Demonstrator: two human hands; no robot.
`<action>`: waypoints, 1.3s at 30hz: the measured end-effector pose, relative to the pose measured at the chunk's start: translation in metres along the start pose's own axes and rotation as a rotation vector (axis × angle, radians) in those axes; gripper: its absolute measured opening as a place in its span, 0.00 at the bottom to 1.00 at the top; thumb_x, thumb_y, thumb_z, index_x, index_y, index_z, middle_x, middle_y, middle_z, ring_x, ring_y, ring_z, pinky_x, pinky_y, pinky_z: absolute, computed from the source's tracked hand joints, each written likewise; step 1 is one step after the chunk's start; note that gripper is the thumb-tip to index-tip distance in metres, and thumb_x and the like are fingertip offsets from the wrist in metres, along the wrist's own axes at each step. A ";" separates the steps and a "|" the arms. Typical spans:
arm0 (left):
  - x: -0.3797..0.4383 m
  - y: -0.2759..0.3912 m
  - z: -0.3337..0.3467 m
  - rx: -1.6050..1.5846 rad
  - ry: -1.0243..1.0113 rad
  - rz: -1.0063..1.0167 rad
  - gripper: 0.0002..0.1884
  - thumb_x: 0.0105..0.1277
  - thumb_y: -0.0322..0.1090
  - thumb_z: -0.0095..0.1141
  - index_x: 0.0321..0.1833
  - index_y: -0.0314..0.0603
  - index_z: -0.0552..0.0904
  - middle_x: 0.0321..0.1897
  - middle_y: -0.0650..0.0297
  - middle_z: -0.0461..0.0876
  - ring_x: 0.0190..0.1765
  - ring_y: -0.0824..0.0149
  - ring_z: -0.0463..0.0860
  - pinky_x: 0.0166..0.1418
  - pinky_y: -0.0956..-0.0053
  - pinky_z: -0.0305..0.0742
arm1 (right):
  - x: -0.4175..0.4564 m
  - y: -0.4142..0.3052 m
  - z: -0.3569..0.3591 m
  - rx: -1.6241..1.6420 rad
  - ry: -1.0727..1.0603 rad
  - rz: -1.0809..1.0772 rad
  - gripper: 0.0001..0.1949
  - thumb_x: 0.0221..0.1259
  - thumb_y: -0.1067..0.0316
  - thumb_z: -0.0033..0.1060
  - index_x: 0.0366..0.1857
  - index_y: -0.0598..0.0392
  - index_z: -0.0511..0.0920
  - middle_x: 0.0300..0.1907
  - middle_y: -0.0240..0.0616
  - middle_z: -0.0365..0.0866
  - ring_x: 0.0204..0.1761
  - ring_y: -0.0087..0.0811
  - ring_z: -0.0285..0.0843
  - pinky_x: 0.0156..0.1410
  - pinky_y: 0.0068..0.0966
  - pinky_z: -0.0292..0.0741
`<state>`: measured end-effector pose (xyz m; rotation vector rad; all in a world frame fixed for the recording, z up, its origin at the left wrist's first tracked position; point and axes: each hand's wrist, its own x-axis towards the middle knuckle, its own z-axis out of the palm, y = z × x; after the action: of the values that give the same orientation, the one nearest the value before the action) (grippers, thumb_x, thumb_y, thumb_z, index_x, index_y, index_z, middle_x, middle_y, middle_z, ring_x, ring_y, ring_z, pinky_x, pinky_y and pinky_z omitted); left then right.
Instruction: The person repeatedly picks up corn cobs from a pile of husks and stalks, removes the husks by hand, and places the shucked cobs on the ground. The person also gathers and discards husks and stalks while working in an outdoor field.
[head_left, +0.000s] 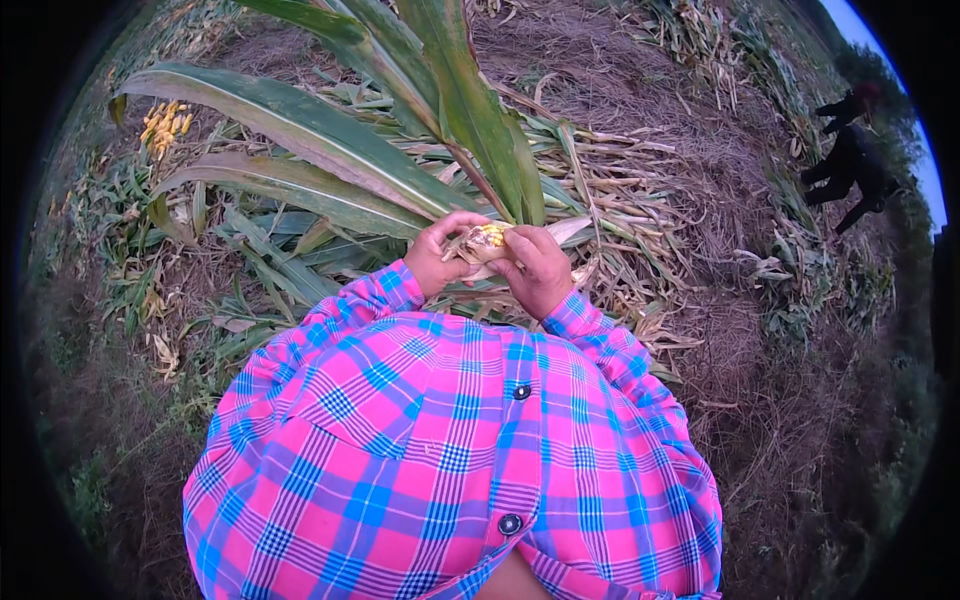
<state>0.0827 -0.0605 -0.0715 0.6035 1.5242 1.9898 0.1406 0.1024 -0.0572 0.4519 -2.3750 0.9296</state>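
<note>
A partly husked ear of corn is between my two hands, in front of my chest. Yellow kernels and a brownish tip show where the pale husk is pulled apart. My left hand holds the ear from the left, fingers curled over its top. On the right side, my right hand pinches the husk beside the kernels with thumb and fingers. A corn stalk with long green leaves rises just beyond the ear; whether it is joined to the ear is hidden.
Cut corn stalks lie heaped on the ground beyond my hands. A pile of husked yellow ears sits at the far left. At the far right, a person in dark clothes bends near more cut stalks.
</note>
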 end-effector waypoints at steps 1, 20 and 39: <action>0.001 -0.004 0.001 0.030 0.005 0.053 0.27 0.43 0.19 0.55 0.50 0.45 0.66 0.37 0.65 0.70 0.39 0.73 0.72 0.34 0.82 0.74 | -0.003 0.001 0.000 -0.030 0.024 -0.030 0.14 0.34 0.71 0.61 0.30 0.57 0.70 0.31 0.41 0.70 0.32 0.40 0.71 0.32 0.28 0.70; 0.020 -0.007 0.020 0.027 0.115 0.115 0.18 0.44 0.23 0.59 0.38 0.40 0.68 0.30 0.67 0.72 0.36 0.76 0.72 0.41 0.80 0.70 | -0.001 -0.017 -0.005 0.025 0.220 0.147 0.08 0.39 0.75 0.56 0.26 0.56 0.70 0.24 0.39 0.69 0.23 0.38 0.70 0.24 0.28 0.67; 0.025 -0.012 0.024 -0.041 0.065 0.156 0.21 0.44 0.21 0.58 0.40 0.42 0.64 0.32 0.65 0.71 0.38 0.74 0.72 0.40 0.79 0.71 | 0.006 -0.011 -0.023 -0.137 0.084 0.014 0.11 0.40 0.72 0.57 0.31 0.55 0.70 0.27 0.39 0.69 0.23 0.38 0.70 0.25 0.27 0.68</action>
<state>0.0814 -0.0239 -0.0761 0.6648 1.5111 2.1720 0.1495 0.1102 -0.0343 0.3376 -2.3497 0.7703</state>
